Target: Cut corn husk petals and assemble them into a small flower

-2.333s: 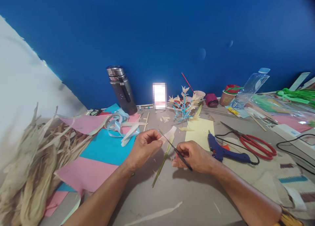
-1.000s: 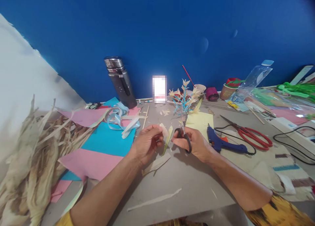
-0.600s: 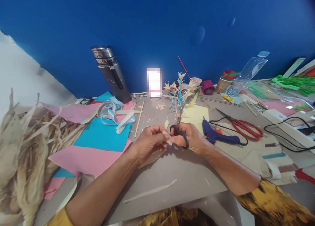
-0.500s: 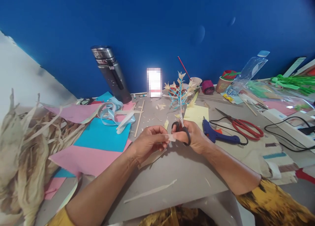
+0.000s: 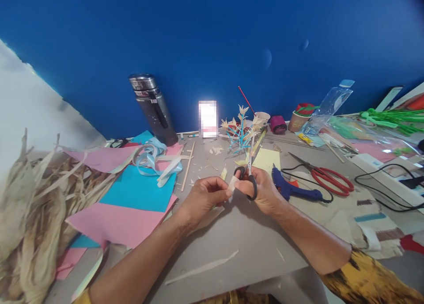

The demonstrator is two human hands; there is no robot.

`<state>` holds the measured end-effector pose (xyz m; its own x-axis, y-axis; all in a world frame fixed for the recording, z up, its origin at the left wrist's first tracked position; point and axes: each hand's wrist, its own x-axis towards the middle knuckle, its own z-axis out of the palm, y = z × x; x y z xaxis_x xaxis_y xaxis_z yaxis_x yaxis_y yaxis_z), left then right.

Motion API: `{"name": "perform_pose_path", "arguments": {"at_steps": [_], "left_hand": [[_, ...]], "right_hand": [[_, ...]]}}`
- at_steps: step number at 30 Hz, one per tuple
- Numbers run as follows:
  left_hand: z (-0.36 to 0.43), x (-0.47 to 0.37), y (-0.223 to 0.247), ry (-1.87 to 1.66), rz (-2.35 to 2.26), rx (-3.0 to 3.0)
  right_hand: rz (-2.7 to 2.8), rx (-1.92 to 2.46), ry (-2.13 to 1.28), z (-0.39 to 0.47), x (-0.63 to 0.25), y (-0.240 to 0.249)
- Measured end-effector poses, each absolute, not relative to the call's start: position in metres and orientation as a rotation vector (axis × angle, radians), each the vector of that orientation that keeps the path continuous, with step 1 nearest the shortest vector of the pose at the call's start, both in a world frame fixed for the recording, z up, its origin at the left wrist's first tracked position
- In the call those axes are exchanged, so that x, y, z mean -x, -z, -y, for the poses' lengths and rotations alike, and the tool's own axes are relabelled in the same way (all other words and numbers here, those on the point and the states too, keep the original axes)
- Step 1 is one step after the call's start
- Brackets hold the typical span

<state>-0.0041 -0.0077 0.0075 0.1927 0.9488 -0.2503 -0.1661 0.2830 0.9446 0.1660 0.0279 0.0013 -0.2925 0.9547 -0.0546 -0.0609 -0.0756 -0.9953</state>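
we are pinching a small pale piece (image 5: 233,185) between the thumb and fingers of our left hand (image 5: 207,198), holding it above the grey table (image 5: 258,246). our right hand (image 5: 263,192) is gripping the black-handled scissors (image 5: 250,166), whose blades are pointing away from us, while its thumb is resting against the piece's right edge. beyond, cream flowers on blue stems (image 5: 241,135) are standing; to our right a blue glue gun (image 5: 294,190) is lying beside red-handled scissors (image 5: 314,169).
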Motion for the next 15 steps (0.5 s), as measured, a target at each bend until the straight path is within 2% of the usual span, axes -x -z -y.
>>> {"name": "perform_pose_path", "arguments": {"at_steps": [3,10,15], "left_hand": [[0.008,0.007,-0.010,-0.945,-1.073,-1.037],[0.004,0.009,-0.004,-1.047,-1.005,-0.809],[0.007,0.005,-0.004,-1.059,-1.062,-0.907]], "right_hand": [[1.351,1.033,-1.481,-0.032,-0.169,0.001],[1.184,0.984,-1.449,-0.043,-0.173,0.007],[1.315,0.940,-1.537,-0.033,-0.165,0.005]]}}
